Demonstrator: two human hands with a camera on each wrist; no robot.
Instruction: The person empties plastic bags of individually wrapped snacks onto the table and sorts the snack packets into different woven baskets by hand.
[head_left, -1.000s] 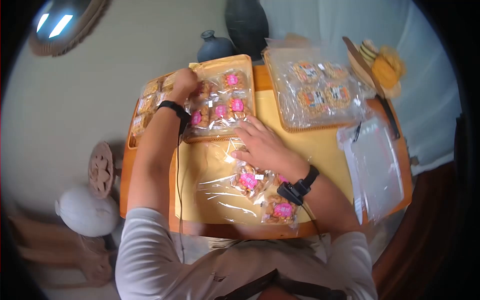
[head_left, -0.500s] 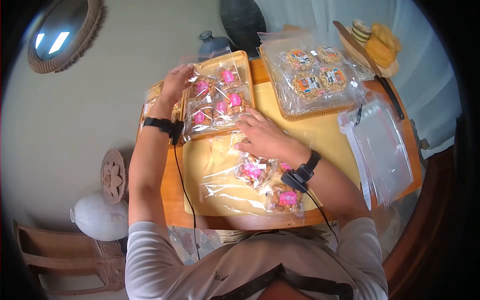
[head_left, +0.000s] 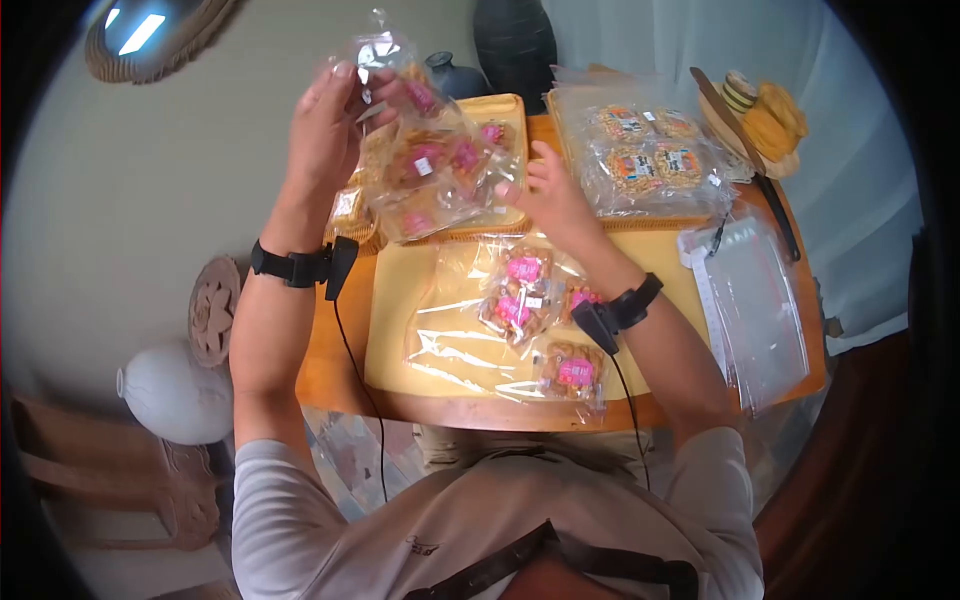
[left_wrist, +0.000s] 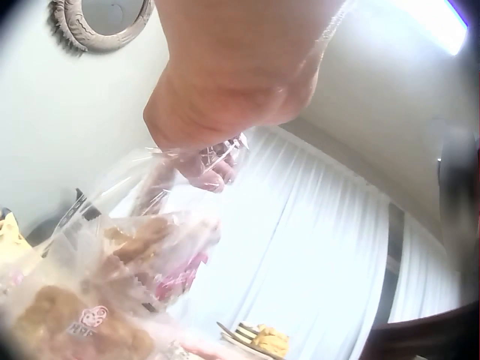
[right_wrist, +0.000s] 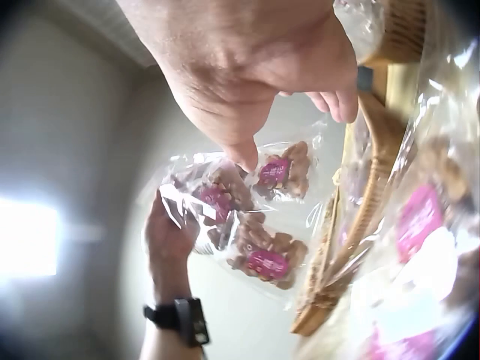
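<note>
Up over the middle basket (head_left: 510, 112), my left hand (head_left: 325, 125) pinches the top of a clear bag (head_left: 425, 165) of brown snacks with pink labels. In the left wrist view, the bag's plastic is bunched at the fingertips, and snacks (left_wrist: 142, 247) hang below. My right hand (head_left: 560, 200) is to the right of the bag, fingers spread apart; the right wrist view shows its thumb close to the bag (right_wrist: 262, 202), contact unclear. Another clear bag with pink-labelled snacks (head_left: 575, 370) lies on the yellow mat (head_left: 390, 345) near the front edge.
On the right, a basket (head_left: 650, 223) holds bagged round snacks (head_left: 633, 165). Flat clear bags (head_left: 755, 300) lie at the table's right side, near a dark-handled knife (head_left: 778, 218) and a hat (head_left: 785, 172). Vases (head_left: 515, 50) stand behind. Another basket is partly hidden at left.
My left hand has lifted the bag up and out of the middle basket. My right hand has moved up and right, away from the basket's front edge and the bag on the mat.
</note>
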